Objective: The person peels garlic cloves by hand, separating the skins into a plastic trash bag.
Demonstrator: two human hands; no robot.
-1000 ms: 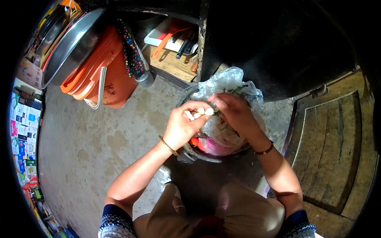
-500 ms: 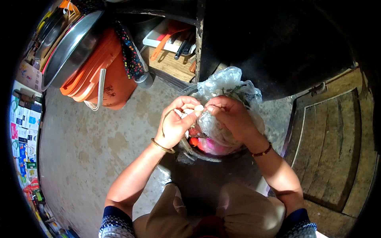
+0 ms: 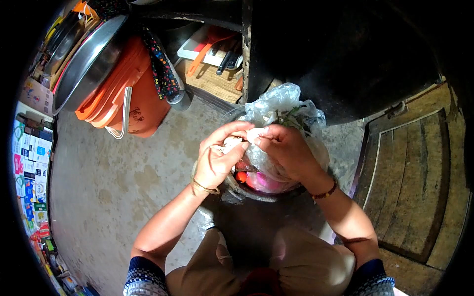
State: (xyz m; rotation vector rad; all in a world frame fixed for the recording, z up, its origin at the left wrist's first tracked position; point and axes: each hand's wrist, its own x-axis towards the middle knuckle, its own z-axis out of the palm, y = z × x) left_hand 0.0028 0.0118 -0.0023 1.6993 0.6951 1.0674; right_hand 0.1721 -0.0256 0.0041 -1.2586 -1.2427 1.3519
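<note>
Over a bin, my two hands meet with the fingers close together. My left hand (image 3: 217, 155) is closed around a whitish garlic bulb (image 3: 232, 143), partly hidden by the fingers. My right hand (image 3: 286, 150) pinches a small white piece (image 3: 256, 134) that looks like garlic skin or a clove, right beside the left fingertips. Below them is the bin, lined with a clear plastic bag (image 3: 284, 96). Green scraps (image 3: 296, 116) and a pink and red wrapper (image 3: 264, 181) show in it.
An orange bucket (image 3: 148, 106) with a metal basin (image 3: 89, 64) against it stands at left. Ahead, a low shelf holds a white tray (image 3: 197, 49) of utensils. A wooden door panel (image 3: 410, 182) is at right; printed cartons (image 3: 32, 163) line the far left.
The white piece between my fingertips now looks larger and more exposed. Both hands have shifted only slightly, and my left hand has turned a little around the bulb.
</note>
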